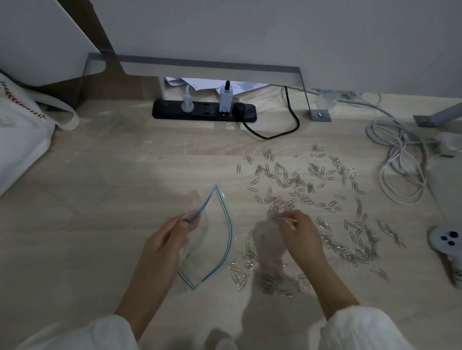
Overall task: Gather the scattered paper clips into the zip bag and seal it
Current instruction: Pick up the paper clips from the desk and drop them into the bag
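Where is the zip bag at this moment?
In the head view, the zip bag is low and centre-left on the table, mouth held open by the left hand, just left of the paper clips.

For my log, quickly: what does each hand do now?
Left hand: closed on the open zip bag rim.
Right hand: pinching paper clips.

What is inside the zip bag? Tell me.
The zip bag, held open by the left hand, shows no paper clips inside. The hand covers its lower left part.
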The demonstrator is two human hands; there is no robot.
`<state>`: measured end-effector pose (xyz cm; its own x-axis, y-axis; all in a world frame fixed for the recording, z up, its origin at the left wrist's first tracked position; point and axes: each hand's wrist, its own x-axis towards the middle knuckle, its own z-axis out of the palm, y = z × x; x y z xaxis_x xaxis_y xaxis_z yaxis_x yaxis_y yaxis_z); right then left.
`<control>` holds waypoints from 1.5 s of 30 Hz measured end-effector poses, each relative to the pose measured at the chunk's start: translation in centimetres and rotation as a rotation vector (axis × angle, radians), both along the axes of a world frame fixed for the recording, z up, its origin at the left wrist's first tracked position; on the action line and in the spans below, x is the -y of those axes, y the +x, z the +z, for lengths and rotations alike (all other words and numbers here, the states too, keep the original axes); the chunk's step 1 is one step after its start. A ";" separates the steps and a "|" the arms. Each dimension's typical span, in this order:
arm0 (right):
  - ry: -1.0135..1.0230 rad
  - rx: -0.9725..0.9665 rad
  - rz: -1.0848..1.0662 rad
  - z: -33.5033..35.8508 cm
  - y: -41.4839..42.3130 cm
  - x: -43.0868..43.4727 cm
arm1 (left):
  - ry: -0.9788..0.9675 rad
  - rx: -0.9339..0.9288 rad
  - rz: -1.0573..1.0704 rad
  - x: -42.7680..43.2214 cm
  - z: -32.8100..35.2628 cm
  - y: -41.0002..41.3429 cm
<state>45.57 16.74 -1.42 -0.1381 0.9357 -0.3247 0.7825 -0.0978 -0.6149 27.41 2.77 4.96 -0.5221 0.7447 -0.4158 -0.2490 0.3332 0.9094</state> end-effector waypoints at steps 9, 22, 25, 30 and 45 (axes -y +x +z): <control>-0.035 0.275 0.323 -4.6 0.4 -1.2 | -0.001 -0.014 0.028 -0.2 -0.3 -0.4; 0.045 0.269 0.700 -6.4 4.4 5.5 | 0.000 -0.019 0.029 -0.4 -0.7 -0.1; 0.110 0.220 0.657 -6.3 5.3 6.1 | -0.002 -0.019 0.018 -0.5 -0.7 0.1; 0.269 0.158 0.555 -6.0 5.6 6.8 | -0.005 -0.024 0.007 -0.2 -0.8 0.5; 0.165 0.179 0.490 -5.7 4.2 5.9 | -0.013 -0.018 0.031 1.3 -0.9 1.0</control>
